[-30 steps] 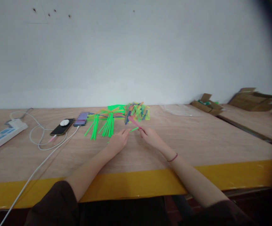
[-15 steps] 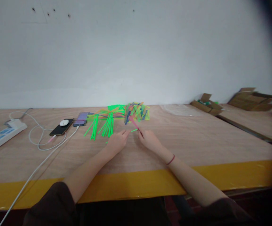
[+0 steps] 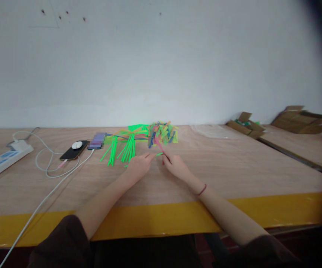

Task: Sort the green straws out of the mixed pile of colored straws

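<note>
My left hand (image 3: 138, 163) is closed, thumb and fingers pinching one end of a short bright green stick (image 3: 159, 154). Close by on the right, my right hand (image 3: 176, 166) pinches a pink strip (image 3: 158, 144) where it meets the stick's other end. The strip slants up and away toward a pile of short strips (image 3: 165, 131) in yellow, green, blue and orange. Loose green sticks (image 3: 129, 148) fan out on the table behind my left hand, beside another small bunch (image 3: 113, 150). Long coloured strips (image 3: 122, 134) lie behind them. The fingertips' exact grip is too small to make out.
A black phone (image 3: 73, 150) with a white mouse-like object (image 3: 76, 145) on it lies left, near a second phone (image 3: 96, 141). White cables (image 3: 49, 191) run to a power strip (image 3: 7, 160). Cardboard boxes (image 3: 246, 124) stand at the right. Yellow tape (image 3: 161, 219) covers the table's front edge.
The view has shifted slightly. Both hands stay almost in place, still on the green stick and the pink strip, with the stick's visible part a little shorter.
</note>
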`<act>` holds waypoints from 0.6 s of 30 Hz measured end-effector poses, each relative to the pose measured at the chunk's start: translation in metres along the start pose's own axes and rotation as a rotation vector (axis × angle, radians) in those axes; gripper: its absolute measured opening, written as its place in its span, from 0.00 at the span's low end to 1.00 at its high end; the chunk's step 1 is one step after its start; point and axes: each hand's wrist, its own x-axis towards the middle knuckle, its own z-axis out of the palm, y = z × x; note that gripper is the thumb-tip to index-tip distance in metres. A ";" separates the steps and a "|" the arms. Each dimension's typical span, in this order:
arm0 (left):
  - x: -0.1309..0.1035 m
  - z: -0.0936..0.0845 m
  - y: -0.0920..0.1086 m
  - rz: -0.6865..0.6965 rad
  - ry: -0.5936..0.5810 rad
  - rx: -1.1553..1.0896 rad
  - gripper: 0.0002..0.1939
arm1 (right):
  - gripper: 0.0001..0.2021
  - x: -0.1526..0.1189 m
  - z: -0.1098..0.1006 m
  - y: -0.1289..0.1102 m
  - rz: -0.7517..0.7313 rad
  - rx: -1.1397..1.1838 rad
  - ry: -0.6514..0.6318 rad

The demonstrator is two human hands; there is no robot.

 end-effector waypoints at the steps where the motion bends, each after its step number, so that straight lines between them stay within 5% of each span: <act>1: 0.001 0.002 0.001 0.006 0.018 -0.028 0.20 | 0.16 0.002 -0.002 0.001 0.009 0.050 0.030; 5: 0.001 0.010 0.004 0.031 0.077 -0.084 0.18 | 0.16 0.006 -0.008 0.008 0.047 0.116 0.146; 10: 0.005 0.011 -0.009 0.009 0.143 -0.087 0.16 | 0.18 0.007 -0.011 0.020 0.078 0.124 0.131; 16: 0.011 -0.007 -0.080 -0.362 0.423 -0.079 0.19 | 0.23 0.004 -0.010 0.024 0.108 0.077 0.039; 18: 0.007 -0.010 -0.109 -0.501 0.433 -0.037 0.21 | 0.22 0.003 -0.008 0.025 0.102 0.041 0.006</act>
